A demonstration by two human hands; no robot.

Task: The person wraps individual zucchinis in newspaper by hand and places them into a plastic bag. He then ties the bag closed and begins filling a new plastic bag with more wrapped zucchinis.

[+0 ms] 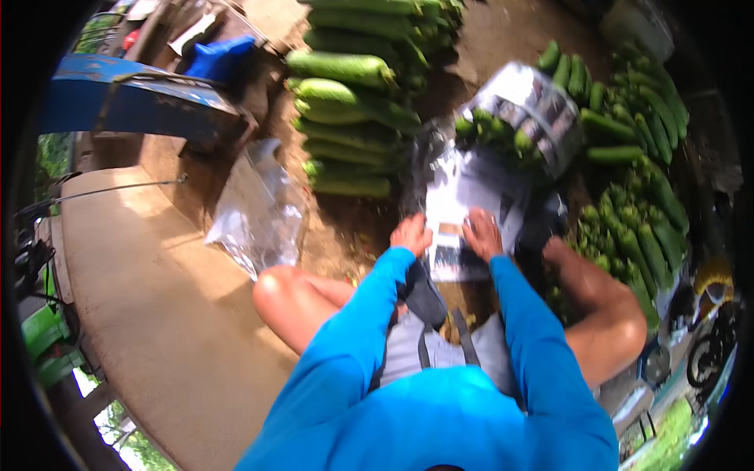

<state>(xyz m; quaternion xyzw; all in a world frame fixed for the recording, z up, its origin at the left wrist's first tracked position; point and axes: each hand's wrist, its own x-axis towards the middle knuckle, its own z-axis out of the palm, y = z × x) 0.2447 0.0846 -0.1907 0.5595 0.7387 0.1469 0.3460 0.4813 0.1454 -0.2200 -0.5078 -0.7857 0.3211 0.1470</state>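
A sheet of newspaper (463, 188) with printed pictures lies in front of me between my legs. My left hand (411, 234) rests on its left edge, fingers apart. Farther right on the same sheet lies my right hand (482, 231), its fingers spread and pointing forward. Neither hand appears to hold anything, though the fingertips are slightly blurred. Just beyond the sheet sits a bundle wrapped in newspaper and clear plastic (534, 110), with green vegetable ends (491, 129) sticking out at its near side.
Long green cucumber-like vegetables (345, 129) are stacked ahead on the left. More green vegetables (636, 228) pile up on the right, beyond my right knee. A crumpled clear plastic bag (263, 208) lies left, near a blue painted beam (149, 94) and a tan board (157, 298).
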